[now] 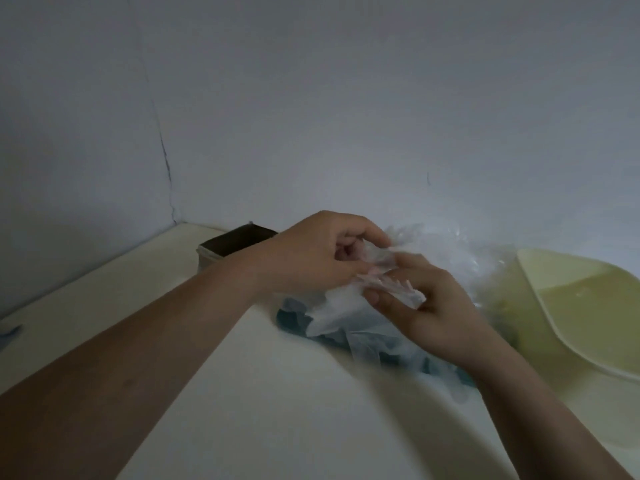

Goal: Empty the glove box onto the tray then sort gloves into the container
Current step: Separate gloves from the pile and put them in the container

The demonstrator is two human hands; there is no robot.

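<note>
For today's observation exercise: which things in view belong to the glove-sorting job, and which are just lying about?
In the job: left hand, right hand, the clear glove both pinch, glove pile, dark open box, pale yellow tray.
Lying about: blue scrap at the left edge of the table.

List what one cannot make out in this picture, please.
All in the head view:
Inside of the dark open box: too dark, partly behind the left hand.
Blue thing under the pile of clear plastic gloves: mostly covered, shape unclear.
Pale yellow plastic tray: cut off by the right edge.
Crumpled clear plastic glove pinched with the right hand too: blurred, one or several unclear.
</note>
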